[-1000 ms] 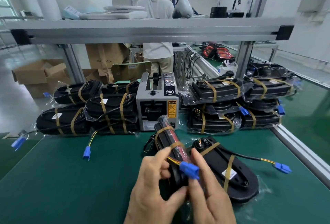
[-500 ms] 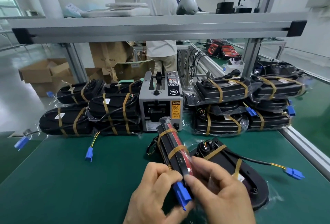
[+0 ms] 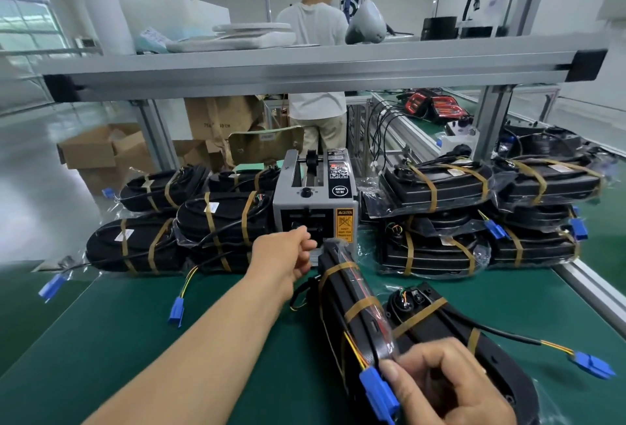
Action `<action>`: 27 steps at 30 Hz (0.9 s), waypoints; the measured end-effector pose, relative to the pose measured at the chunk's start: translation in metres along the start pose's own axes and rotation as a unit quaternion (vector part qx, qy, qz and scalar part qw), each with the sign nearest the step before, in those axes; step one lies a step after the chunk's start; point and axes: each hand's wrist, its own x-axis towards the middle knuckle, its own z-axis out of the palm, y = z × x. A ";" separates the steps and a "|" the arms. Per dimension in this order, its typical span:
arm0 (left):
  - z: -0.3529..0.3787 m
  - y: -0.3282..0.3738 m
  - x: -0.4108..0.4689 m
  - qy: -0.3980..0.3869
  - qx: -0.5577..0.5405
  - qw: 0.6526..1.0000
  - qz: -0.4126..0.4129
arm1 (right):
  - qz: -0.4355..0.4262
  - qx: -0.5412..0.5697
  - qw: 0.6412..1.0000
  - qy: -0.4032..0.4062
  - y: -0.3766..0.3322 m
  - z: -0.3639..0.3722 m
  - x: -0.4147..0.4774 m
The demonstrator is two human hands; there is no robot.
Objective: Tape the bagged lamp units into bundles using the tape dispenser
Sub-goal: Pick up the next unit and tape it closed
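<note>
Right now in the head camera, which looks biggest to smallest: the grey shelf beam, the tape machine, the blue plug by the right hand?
1. Grey shelf beam
2. Tape machine
3. Blue plug, smallest even though it is nearest the camera.

Glossy plastic-bagged lamp unit (image 3: pixel 352 309), matt mat (image 3: pixel 118 340)

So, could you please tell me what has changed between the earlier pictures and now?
The left hand let go of the bagged lamp unit and reached forward to the tape dispenser outlet; whether it has tape yet is unclear. The right hand still grips the unit's near end by the blue connector. The second unit beside it and the taped bundles stayed put.
</note>
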 end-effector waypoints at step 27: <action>-0.037 0.002 -0.098 -0.280 0.121 0.944 0.125 | 0.143 0.092 0.984 -0.044 0.007 -0.007 -0.005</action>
